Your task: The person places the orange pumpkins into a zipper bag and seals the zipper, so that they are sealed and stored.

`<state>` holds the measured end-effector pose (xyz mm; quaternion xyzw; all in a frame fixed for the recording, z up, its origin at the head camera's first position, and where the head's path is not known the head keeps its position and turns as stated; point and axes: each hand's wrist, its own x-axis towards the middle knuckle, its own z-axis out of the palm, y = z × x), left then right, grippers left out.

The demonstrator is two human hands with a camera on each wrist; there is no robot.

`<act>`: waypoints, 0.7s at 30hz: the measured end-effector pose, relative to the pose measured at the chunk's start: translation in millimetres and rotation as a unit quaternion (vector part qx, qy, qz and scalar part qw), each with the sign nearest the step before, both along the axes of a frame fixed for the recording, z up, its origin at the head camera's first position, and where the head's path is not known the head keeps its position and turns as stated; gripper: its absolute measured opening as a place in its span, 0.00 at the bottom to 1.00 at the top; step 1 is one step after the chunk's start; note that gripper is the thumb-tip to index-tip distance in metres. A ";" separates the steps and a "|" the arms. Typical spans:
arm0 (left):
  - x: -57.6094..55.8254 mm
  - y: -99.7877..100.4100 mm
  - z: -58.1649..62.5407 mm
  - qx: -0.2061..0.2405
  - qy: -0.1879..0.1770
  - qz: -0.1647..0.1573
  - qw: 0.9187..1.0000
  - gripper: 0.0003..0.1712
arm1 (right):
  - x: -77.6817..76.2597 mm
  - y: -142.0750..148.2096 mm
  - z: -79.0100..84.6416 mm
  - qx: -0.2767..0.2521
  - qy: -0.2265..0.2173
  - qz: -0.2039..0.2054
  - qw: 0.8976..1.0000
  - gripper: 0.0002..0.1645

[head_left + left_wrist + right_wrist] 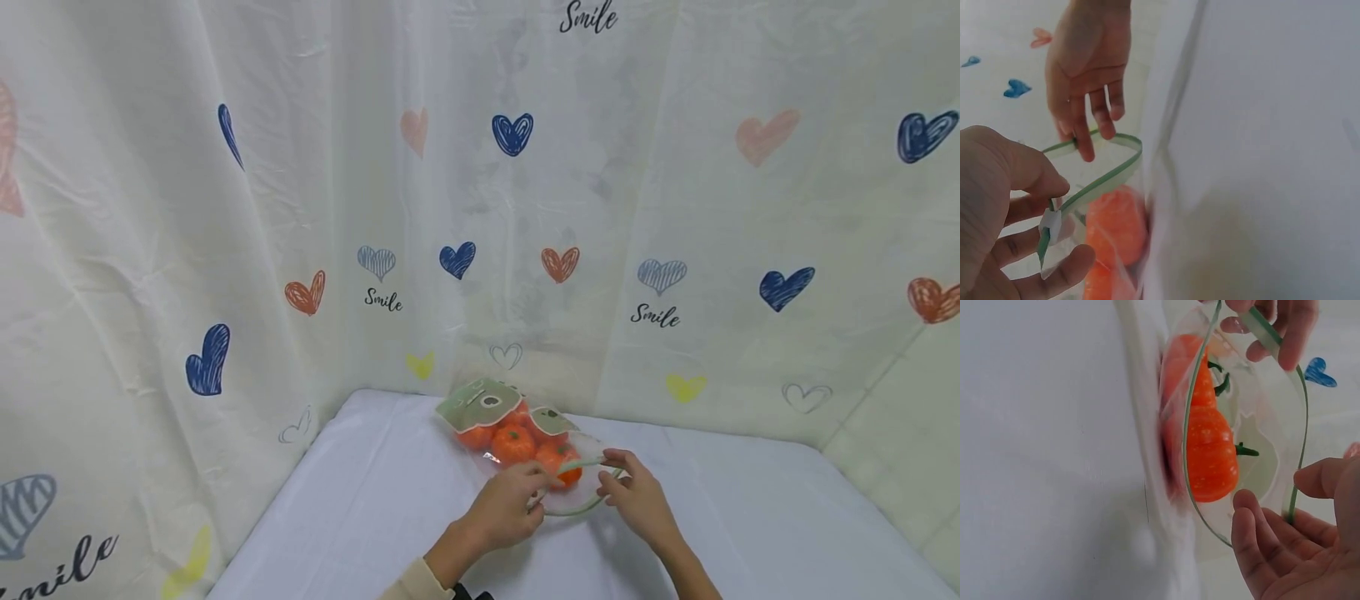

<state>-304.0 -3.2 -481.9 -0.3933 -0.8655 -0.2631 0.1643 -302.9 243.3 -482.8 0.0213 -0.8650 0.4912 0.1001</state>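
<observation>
A clear zip bag with green printed patches lies on its side, its green-edged mouth spread wide. Several small orange pumpkins with green stems are inside it. My left hand pinches the rim at the near left of the mouth, by a whitish zip slider. At the opposite side, my right hand holds the rim between thumb and fingers, some fingertips inside the mouth. In the right wrist view the pumpkins show through the opening; those deeper in are partly hidden.
A white cloth covers the table. Behind and at the left hangs a white curtain printed with hearts and the word "Smile". The bag's far end lies close to the table's back edge.
</observation>
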 end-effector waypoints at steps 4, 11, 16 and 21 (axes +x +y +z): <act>7.1 7.3 -1.7 -0.013 0.024 -0.006 1.000 0.25 | -1.2 6.6 -2.3 -0.020 0.001 0.008 1.000 0.26; 14.9 14.9 -4.9 -0.032 0.052 -0.029 0.998 0.28 | -2.9 17.8 -4.6 -0.040 -0.014 0.026 0.999 0.33; 15.3 13.1 -3.0 -0.048 0.032 -0.043 0.997 0.30 | -2.8 23.0 -5.0 -0.038 -0.033 0.026 0.998 0.39; 10.4 5.4 2.9 -0.062 0.002 -0.026 0.998 0.35 | -3.5 25.6 -5.4 -0.028 -0.044 0.023 0.998 0.39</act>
